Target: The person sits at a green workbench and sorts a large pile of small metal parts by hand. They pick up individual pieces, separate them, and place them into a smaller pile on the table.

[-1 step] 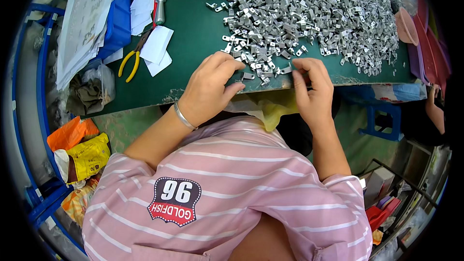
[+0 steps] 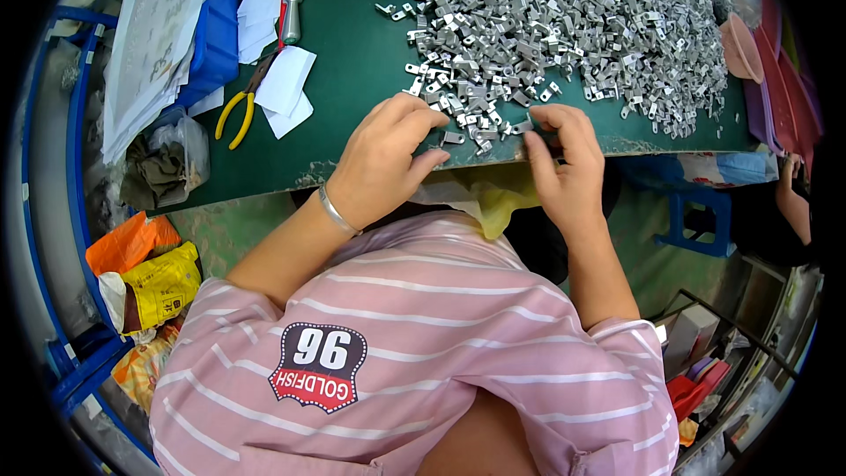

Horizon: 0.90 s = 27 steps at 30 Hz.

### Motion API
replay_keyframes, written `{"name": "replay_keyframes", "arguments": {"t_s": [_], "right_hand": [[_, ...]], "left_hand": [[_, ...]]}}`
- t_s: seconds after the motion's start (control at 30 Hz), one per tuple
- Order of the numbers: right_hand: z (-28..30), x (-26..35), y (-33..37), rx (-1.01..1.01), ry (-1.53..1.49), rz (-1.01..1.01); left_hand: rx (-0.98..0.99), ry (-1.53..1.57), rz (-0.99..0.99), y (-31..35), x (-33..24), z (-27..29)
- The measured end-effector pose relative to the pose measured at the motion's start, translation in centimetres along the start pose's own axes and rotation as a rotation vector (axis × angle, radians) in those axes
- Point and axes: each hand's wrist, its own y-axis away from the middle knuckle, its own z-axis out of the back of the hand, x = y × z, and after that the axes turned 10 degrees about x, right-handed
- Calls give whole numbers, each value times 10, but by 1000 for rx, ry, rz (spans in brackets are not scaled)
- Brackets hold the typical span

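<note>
Small bent silver metal brackets (image 2: 564, 26) lie in a broad heap on a green tabletop (image 2: 344, 44). My left hand (image 2: 385, 159) rests at the table's near edge, thumb and forefinger apart, with nothing seen in its grip. A loose bracket (image 2: 453, 137) lies just off those fingertips. Across from it, my right hand (image 2: 568, 159) has its thumb and curled forefinger apart. Another bracket (image 2: 522, 127) sits right by that thumb tip, seemingly touching it. Several more brackets (image 2: 481, 134) are scattered between the two hands.
Yellow-handled pliers (image 2: 236, 119) and white papers (image 2: 286, 88) lie left of the heap, near a blue bin (image 2: 214, 44). A pink bowl (image 2: 740, 48) stands at the right. Yellow plastic (image 2: 498, 198) hangs below the edge. Another person's arm (image 2: 793, 203) shows far right.
My right hand has shifted slightly left, bringing its thumb closer to the bracket beside it. The left hand has hardly moved.
</note>
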Motion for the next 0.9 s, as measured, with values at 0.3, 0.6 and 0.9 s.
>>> {"name": "replay_keyframes", "arguments": {"t_s": [0.3, 0.6, 0.9], "right_hand": [[6, -9, 8, -46, -160, -144], [-3, -10, 10, 17, -134, -15], [3, 0, 16, 156, -73, 219]], "left_hand": [[-17, 0, -65, -1, 4, -5], [31, 13, -139, 0, 3, -4], [28, 57, -189, -8, -18, -22]]}}
